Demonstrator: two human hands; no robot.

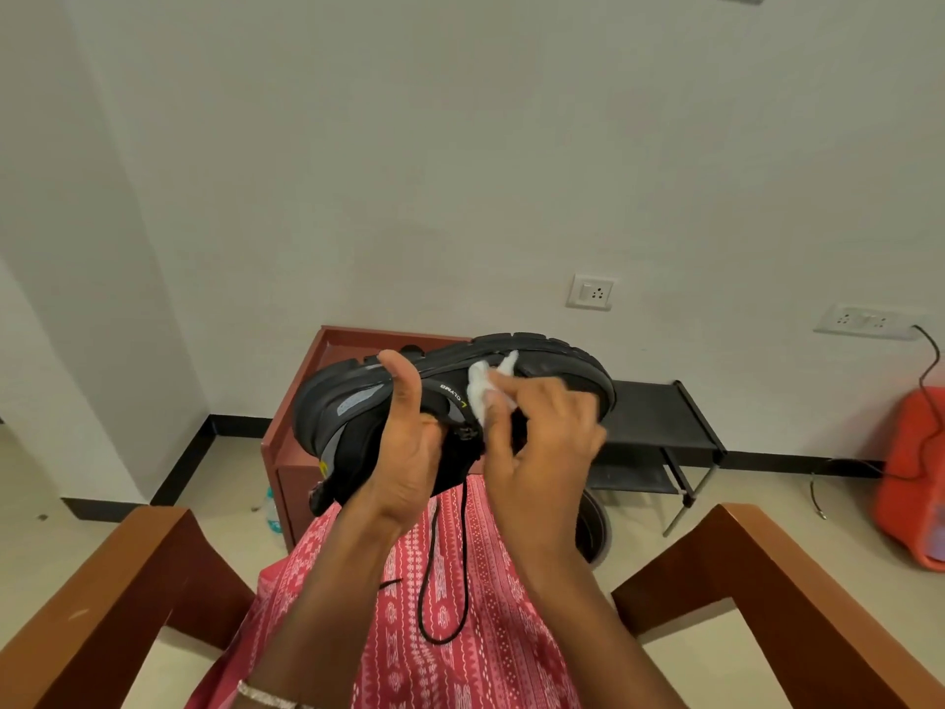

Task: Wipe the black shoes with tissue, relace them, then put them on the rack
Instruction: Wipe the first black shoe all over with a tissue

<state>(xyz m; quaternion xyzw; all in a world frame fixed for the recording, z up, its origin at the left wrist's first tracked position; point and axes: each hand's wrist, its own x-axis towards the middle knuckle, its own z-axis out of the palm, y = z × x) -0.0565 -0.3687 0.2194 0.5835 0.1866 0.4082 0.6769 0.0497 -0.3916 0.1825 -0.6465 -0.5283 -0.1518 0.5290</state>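
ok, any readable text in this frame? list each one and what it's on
"CLYMB": on the side of the black shoe, upside down in this view, beside a small yellow mark.
Yellow patch at the shoe's heel: too blurred to read.
Grey patch on the shoe's side: no legible print.
Label on the bottle on the floor: too small and blurred to read.
Nothing else legible.

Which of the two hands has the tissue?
The right hand holds the white tissue against the side of the shoe. The left hand has no tissue; it only grips the shoe, thumb over the sole edge.
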